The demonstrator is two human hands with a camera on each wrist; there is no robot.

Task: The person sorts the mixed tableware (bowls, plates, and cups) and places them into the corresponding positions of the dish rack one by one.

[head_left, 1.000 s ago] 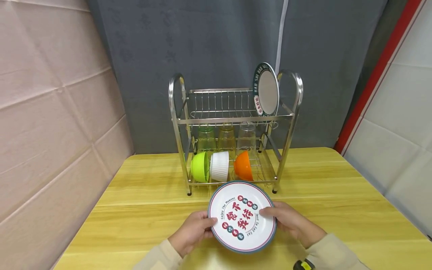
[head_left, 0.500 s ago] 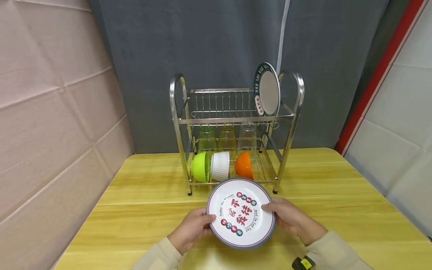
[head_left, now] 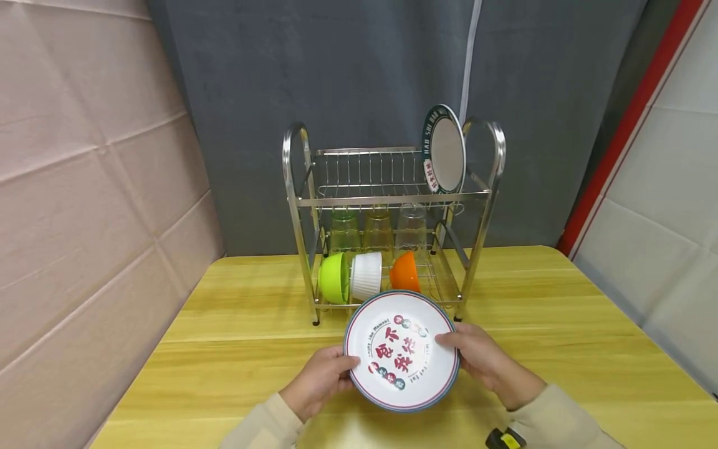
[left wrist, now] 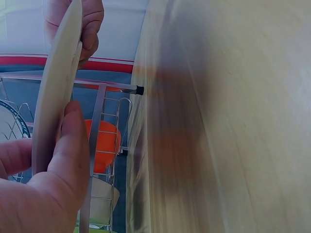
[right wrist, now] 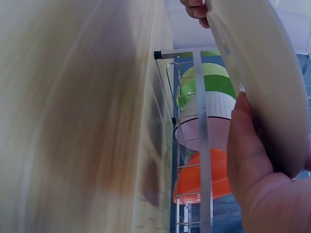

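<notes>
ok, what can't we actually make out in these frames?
- Plate underside: hidden in the head view; both wrist views show only its edge and back, blurred.
- Left hand and right hand fingers: under the plate in the head view.
- Three cups on the rack lower tier: upper-tier wires cross them; rims not visible.
- Black-and-yellow object: cut off by the head view's bottom edge.
- Table: motion-blurred in both wrist views.

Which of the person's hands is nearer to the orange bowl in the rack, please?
The right. The right hand grips the printed plate's right edge, below and just right of the orange bowl. The left hand holds the plate's left edge, farther off, below the green bowl.
</notes>
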